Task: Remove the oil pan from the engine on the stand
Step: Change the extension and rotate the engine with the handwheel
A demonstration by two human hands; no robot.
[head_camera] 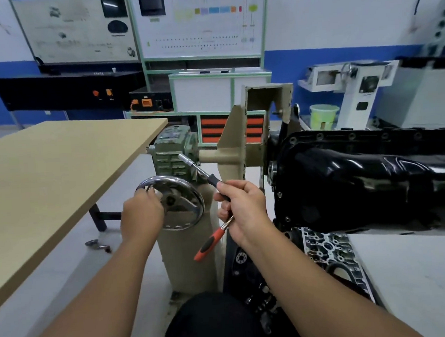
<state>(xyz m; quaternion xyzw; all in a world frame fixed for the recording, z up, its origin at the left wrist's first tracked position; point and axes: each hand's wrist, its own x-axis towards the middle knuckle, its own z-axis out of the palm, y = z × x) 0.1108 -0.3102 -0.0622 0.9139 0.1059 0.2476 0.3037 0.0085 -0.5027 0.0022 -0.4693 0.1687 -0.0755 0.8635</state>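
Left of round chrome handwheel (pixel 171 201): tan wooden counter (pixel 58 164). Left hand (pixel 140 216) on wheel rim, fingers curled round it. Right of wheel: right hand (pixel 241 209) gripping red-and-black ratchet w/ extension (pixel 210 203). Further right, glossy black oil pan (pixel 369 179) facing up, bolts seemingly in. Task prob. early; unbolting left.

Two bare forearms reached in from the bottom edge, no sleeves in view, left hand (pixel 140 213) and right hand (pixel 245 209) ungloved (no rings or watch showed), a knee (pixel 211 324) in black fabric sat between the arms.
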